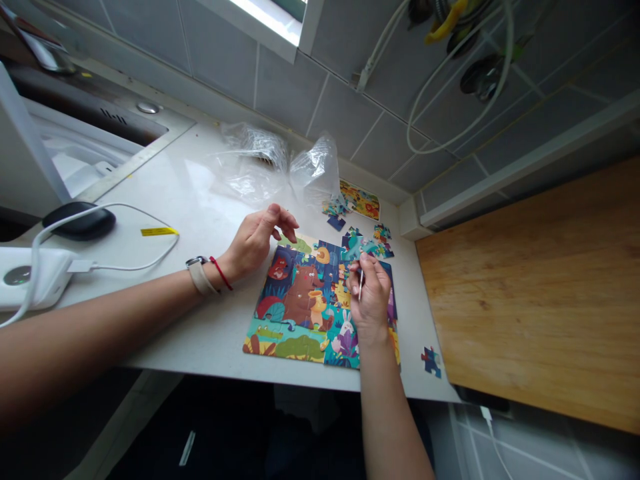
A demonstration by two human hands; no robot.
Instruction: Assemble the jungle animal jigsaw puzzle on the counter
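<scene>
The right hand (371,293) has its fingers pinched shut on a thin puzzle piece (361,285), seen edge-on, above the right half of the jigsaw puzzle (311,303). The left hand (256,241) is half open, its fingers loosely curled around nothing visible, at the puzzle's far left corner; whether they touch it I cannot tell.

The puzzle lies flat on the white desk (200,333), its lower side close to the front edge. It shows a brown bear, a yellow dog, a white rabbit and a green crocodile against dark blue and teal; its right part is partly hidden by the right hand and forearm.

Loose pieces (353,241) crowd the far side, before a picture card (364,202) and crumpled clear plastic bags (280,167). To the right, a narrow strip of desk separates the puzzle from a wooden board (530,287), with a lone piece (431,361) near the front edge. The widest open room is at the left, reaching to a cable with a yellow label (159,231), any print too small to read.
</scene>
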